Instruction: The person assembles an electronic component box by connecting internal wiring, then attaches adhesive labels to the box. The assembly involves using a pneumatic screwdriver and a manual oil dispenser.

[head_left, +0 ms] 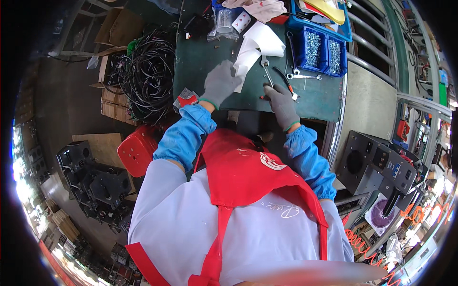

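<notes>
Wrench (266, 70) lies near the counter's (200, 57) middle, long axis running away from me, just beyond my right hand (282, 106). Those fingers press closed at its near end; my left hand (220, 83) spreads open, resting beside the white paper (255, 47).

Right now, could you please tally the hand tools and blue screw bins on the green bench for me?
Wrenches: 2, one by the white paper, one near the bins
Screwdriver with red handle: 1
Blue bins of screws: 2, left and right
Total: 5
</notes>
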